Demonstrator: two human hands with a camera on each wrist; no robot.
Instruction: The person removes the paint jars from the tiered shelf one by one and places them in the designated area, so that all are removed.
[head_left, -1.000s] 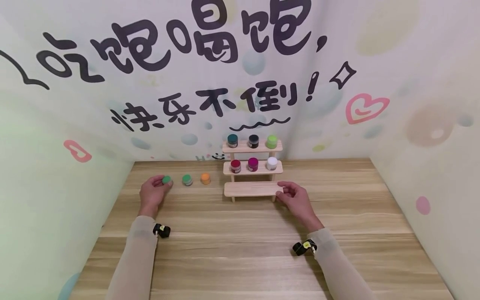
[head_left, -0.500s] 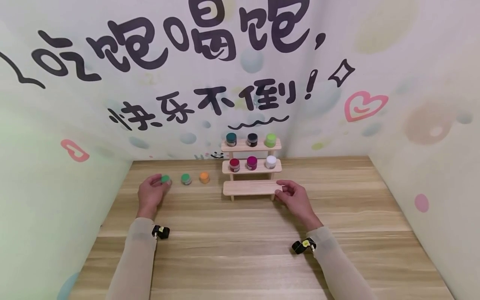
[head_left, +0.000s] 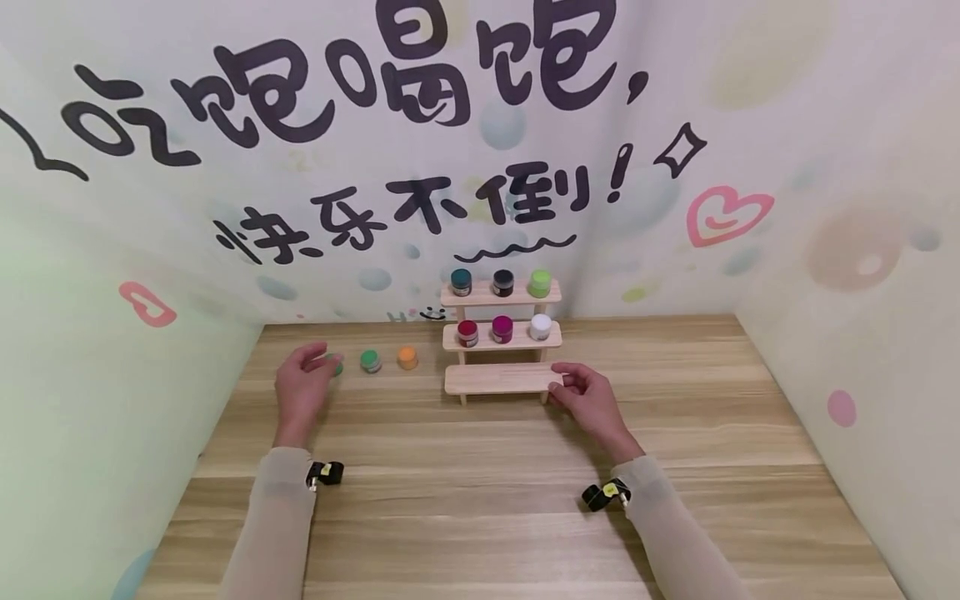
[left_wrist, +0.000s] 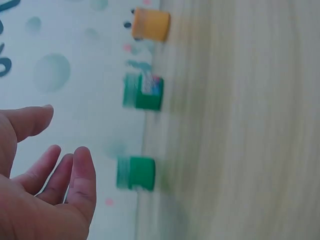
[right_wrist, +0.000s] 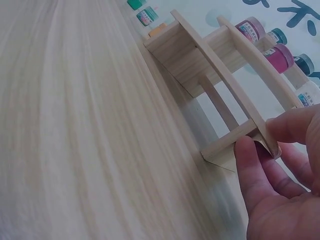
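Left hand point(head_left: 302, 386) kinda hovers by a green jar point(left_wrist: 137, 173), fingers point(left_wrist: 83, 180) apart, while right hand point(head_left: 591, 402) pinches the bottom shelf point(head_left: 495, 379).

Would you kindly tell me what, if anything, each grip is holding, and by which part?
The right grip holds the three-tiered pale wooden stand by the right end of its lowest shelf; the left grip holds nothing.

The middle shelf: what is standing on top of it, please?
A red jar, a magenta jar and a white jar. The shelf directly beneath them is covered.
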